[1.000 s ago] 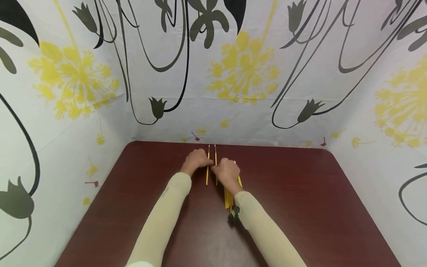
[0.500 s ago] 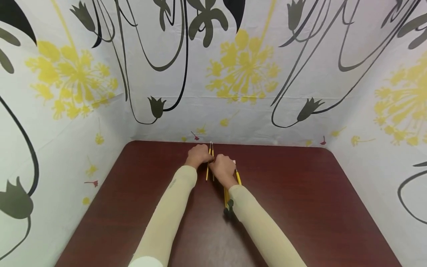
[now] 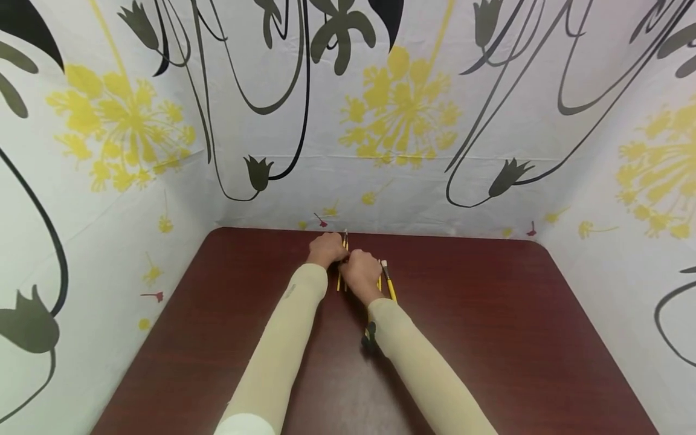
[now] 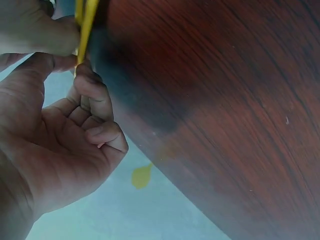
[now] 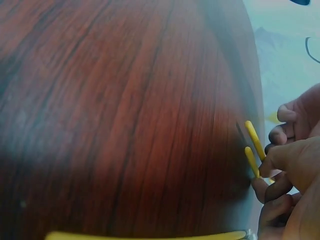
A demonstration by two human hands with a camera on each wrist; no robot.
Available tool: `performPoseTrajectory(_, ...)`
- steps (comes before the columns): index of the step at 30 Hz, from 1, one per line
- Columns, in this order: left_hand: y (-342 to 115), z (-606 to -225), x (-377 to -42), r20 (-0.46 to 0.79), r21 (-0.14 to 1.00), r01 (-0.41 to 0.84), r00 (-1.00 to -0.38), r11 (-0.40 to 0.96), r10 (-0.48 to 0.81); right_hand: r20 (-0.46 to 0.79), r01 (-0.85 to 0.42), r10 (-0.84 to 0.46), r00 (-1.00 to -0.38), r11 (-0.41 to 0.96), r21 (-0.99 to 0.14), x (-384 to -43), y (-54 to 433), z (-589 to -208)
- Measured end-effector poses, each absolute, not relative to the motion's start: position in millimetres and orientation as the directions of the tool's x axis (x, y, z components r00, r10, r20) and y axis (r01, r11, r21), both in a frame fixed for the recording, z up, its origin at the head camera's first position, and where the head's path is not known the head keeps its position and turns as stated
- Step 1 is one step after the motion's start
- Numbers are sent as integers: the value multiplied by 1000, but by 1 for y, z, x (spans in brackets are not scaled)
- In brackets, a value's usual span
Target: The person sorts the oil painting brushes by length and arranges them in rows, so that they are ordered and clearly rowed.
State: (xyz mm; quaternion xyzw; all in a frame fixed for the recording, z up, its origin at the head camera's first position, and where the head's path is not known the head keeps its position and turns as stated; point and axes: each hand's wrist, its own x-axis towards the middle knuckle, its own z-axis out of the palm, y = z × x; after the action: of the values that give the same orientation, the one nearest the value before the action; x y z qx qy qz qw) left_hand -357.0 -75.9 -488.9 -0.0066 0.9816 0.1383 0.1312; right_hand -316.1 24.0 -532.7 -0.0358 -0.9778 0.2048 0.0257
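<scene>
Two thin paintbrushes with yellow handles [image 5: 254,139] stand close together between my hands over the far part of the table. My left hand [image 3: 326,249] pinches one of them, its thumb and index finger meeting at the handle [image 4: 86,40] in the left wrist view. Close against it on the right, my right hand [image 3: 360,272] holds the other brush, whose handle end [image 5: 251,159] pokes out past the fingers. Both brush tips [image 3: 345,237] point toward the back wall. Just right of my right hand lies a paintbrush with pale bristles [image 3: 389,283].
More yellow handles [image 3: 379,266] lie partly hidden under my right hand and wrist. One yellow handle [image 5: 150,236] crosses the bottom of the right wrist view. A dark wrist device [image 3: 369,336] hangs under the right sleeve. Patterned cloth [image 3: 402,199] rises behind the reddish-brown table [image 3: 478,338].
The two held brushes, apart a second ago, have come side by side. My right hand has moved left and slightly away, my left hand right and away, uncovering the pale-bristled brush.
</scene>
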Motion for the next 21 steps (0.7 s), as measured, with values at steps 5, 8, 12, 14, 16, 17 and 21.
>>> performPoseTrajectory(5,-76,-491,-360,-267,276,-78,-964,958,-1,35,73,94,-995,920,-385,-316,21,-535)
performPoseTrajectory(8,-76,-493,-360,-274,280,-89,-962,956,-10,27,78,96,-995,916,-393,-314,21,-534)
performPoseTrajectory(12,-77,-495,-360,-278,307,-84,-960,948,5,31,77,98,-995,911,-404,-313,21,-534)
performPoseTrajectory(14,-78,-495,-360,-279,317,-78,-960,945,15,41,73,98,-994,908,-412,-312,21,-534)
performPoseTrajectory(16,-78,-495,-360,-280,325,-73,-960,943,22,46,69,97,-994,907,-415,-312,21,-534)
performPoseTrajectory(17,-78,-495,-359,-280,325,-74,-960,943,22,48,67,95,-994,906,-418,-311,21,-534)
performPoseTrajectory(21,-78,-492,-356,-282,324,-75,-959,943,21,47,61,88,-995,907,-418,-311,22,-535)
